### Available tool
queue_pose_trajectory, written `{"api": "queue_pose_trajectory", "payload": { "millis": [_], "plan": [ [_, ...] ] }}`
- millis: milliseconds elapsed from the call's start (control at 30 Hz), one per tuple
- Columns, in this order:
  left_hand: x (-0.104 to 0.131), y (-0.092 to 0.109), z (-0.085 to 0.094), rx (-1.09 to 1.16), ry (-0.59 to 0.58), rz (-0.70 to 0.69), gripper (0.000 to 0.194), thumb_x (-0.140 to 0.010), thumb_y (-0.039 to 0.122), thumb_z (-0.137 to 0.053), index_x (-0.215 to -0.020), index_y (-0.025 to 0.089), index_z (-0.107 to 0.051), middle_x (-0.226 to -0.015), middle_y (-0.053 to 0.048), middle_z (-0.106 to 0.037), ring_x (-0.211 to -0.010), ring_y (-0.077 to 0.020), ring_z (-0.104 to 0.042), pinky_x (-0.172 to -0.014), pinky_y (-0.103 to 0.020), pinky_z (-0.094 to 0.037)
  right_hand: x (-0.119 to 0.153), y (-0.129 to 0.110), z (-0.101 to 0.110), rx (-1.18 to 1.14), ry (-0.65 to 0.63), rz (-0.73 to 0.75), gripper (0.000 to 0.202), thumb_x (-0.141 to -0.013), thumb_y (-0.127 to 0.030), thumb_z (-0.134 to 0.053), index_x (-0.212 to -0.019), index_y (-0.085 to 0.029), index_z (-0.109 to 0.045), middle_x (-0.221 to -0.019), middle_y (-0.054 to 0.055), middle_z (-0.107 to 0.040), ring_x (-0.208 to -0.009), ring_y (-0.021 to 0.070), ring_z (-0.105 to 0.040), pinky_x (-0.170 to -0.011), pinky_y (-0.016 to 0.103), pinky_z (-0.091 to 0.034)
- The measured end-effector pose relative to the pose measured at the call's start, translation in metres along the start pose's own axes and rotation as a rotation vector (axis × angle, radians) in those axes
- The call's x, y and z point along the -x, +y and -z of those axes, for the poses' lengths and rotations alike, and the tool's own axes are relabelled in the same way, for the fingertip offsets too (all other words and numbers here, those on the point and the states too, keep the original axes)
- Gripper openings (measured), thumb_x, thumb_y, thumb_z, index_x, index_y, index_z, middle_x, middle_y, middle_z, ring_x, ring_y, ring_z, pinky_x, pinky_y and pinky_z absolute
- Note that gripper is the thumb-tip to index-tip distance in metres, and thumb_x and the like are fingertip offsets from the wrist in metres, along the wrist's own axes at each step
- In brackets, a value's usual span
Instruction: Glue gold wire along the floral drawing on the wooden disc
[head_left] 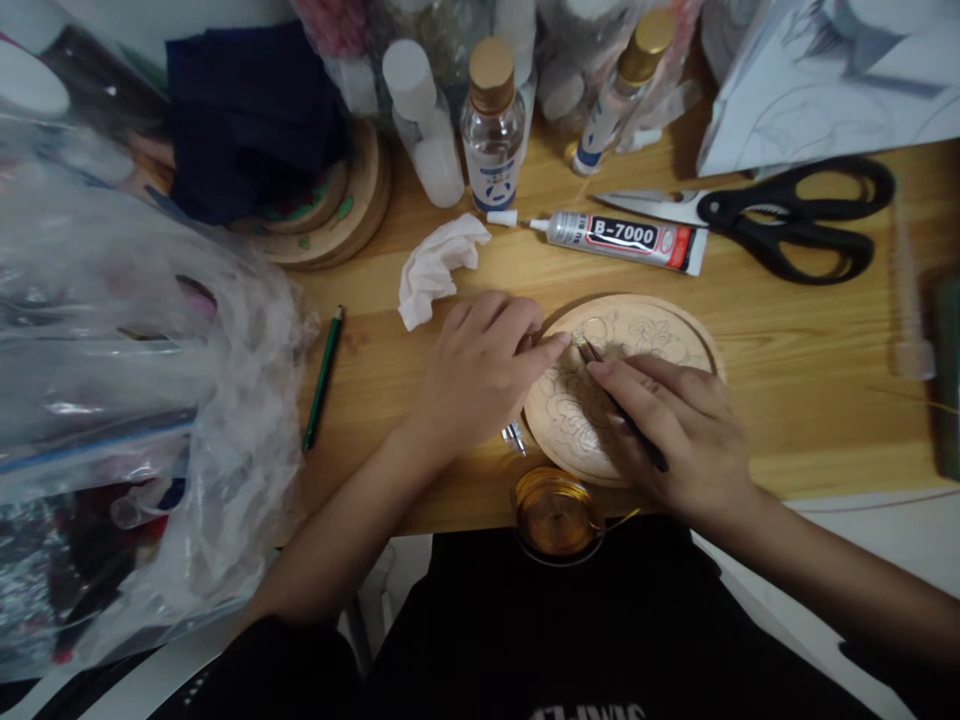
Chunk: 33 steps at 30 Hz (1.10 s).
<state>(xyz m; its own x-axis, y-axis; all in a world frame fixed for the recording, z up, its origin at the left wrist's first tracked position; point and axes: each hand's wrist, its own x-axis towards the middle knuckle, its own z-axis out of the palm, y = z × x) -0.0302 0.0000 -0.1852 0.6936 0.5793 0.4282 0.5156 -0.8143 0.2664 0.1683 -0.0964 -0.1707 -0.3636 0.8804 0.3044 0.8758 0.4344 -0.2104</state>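
A round wooden board [571,425] with a raised rim lies near the table's front edge, its face covered in fine pencilled curls and flower shapes. My right hand [686,430] grips dark slim tweezers [641,437], their tips touching down on the upper part of the drawing. From the left, my left hand [480,365] reaches over the board's rim with its fingers curled. One of its fingertips rests on the drawing close to the tweezer tips. Whatever may be inside its curled fingers is hidden.
A spool of golden wire [559,512] overhangs the front edge, near small silvery pieces [514,438]. Behind are a crumpled tissue [441,268], a B-7000 glue tube [626,240], scissors [787,215] and bottles [493,130]. Leftward lie a green pencil [324,378] and plastic bags [225,400].
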Motion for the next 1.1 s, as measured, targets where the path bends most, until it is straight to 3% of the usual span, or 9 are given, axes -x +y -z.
{"api": "queue_pose_trajectory", "payload": {
  "millis": [367, 633, 800, 933, 1100],
  "plan": [
    [-0.0010, 0.0003, 0.0006, 0.019, 0.012, -0.006, 0.022, -0.100, 0.023, -0.053, -0.090, 0.018, -0.073, -0.083, -0.004, -0.063, -0.083, -0.0176, -0.047, -0.071, -0.031, -0.033, 0.0005, 0.0012, -0.0016, 0.005, 0.000, -0.008, 0.051, -0.089, -0.011, -0.060, -0.138, -0.015, -0.049, -0.120, 0.011, -0.073, -0.113, 0.0211, -0.065, -0.087, 0.031, -0.049],
    [0.0005, 0.0011, 0.0026, 0.045, -0.080, 0.054, 0.027, -0.103, 0.025, -0.047, -0.094, 0.020, -0.072, -0.086, -0.003, -0.061, -0.086, -0.0168, -0.051, -0.073, -0.033, -0.035, -0.0022, -0.0027, -0.0010, 0.112, 0.033, -0.034, 0.036, -0.089, -0.013, -0.062, -0.124, -0.014, -0.056, -0.112, 0.010, -0.075, -0.106, 0.0203, -0.066, -0.084, 0.032, -0.043],
    [0.0033, 0.0000, 0.0004, 0.032, -0.048, 0.047, 0.020, -0.101, 0.021, -0.050, -0.106, 0.022, -0.070, -0.090, -0.003, -0.062, -0.086, -0.0162, -0.050, -0.074, -0.031, -0.037, -0.0014, -0.0020, -0.0010, 0.103, 0.022, -0.013, 0.041, -0.089, -0.013, -0.061, -0.129, -0.013, -0.054, -0.114, 0.011, -0.075, -0.110, 0.0199, -0.064, -0.085, 0.031, -0.042],
    [0.0034, -0.0008, 0.0010, 0.040, -0.029, 0.025, 0.016, -0.098, 0.018, -0.055, -0.106, 0.021, -0.068, -0.088, -0.003, -0.062, -0.084, -0.0156, -0.048, -0.074, -0.030, -0.038, 0.0003, -0.0028, -0.0014, 0.119, 0.002, -0.018, 0.051, -0.089, -0.014, -0.060, -0.138, -0.013, -0.049, -0.114, 0.010, -0.075, -0.113, 0.0203, -0.063, -0.087, 0.031, -0.042],
    [0.0028, -0.0023, 0.0006, 0.066, -0.011, 0.022, 0.015, -0.097, 0.016, -0.055, -0.105, 0.021, -0.067, -0.088, -0.003, -0.062, -0.085, -0.0159, -0.050, -0.075, -0.030, -0.041, 0.0018, -0.0028, -0.0024, 0.101, -0.001, -0.013, 0.049, -0.088, -0.013, -0.059, -0.136, -0.014, -0.052, -0.113, 0.009, -0.075, -0.114, 0.0208, -0.062, -0.089, 0.033, -0.040]
  ]
}}
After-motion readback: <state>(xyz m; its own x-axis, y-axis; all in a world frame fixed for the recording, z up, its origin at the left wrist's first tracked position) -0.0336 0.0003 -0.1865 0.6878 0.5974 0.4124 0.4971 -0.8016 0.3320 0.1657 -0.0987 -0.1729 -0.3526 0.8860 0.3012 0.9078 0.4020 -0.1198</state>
